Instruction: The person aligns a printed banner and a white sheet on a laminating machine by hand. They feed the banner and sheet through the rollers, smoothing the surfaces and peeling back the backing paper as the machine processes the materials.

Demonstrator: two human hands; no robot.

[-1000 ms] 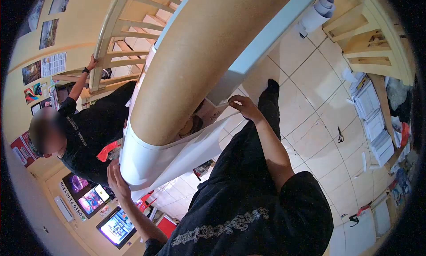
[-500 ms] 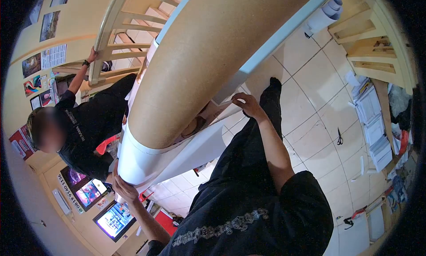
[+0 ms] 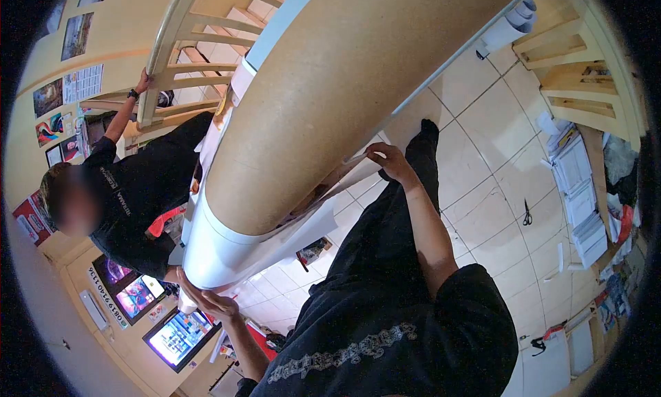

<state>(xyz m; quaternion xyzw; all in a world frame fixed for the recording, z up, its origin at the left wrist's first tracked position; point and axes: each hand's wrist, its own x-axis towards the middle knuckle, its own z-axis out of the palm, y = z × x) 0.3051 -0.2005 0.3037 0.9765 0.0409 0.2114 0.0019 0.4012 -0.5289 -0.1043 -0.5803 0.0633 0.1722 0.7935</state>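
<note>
A long tan sheet [image 3: 310, 101] curves away before me like the outside of a broad roll. Glossy white material [image 3: 215, 249] wraps its near end and trails toward my side. Just below that white end is my left hand [image 3: 212, 302], fingers stretched out and open, fingertips close to the white edge. Over on the right, my right hand [image 3: 389, 162] pinches the edge of a thin printed sheet [image 3: 329, 188] hanging along the tan surface's side. Most of that sheet's printed face is hidden beneath the tan part.
Across the roll a person in black [image 3: 131, 197] grips a wooden railing [image 3: 160, 67]. Scissors [image 3: 527, 212] lie on the tiled floor [image 3: 475, 149], near stacked papers [image 3: 575, 190]. A lit monitor [image 3: 177, 336] stands lower left. White rolled sheets [image 3: 508, 27] are at the upper right.
My left hand has come off the white end and opened, moving slightly down and right. The tan roll has shifted a little, and its loose white flap now looks narrower. My right hand keeps its pinch.
</note>
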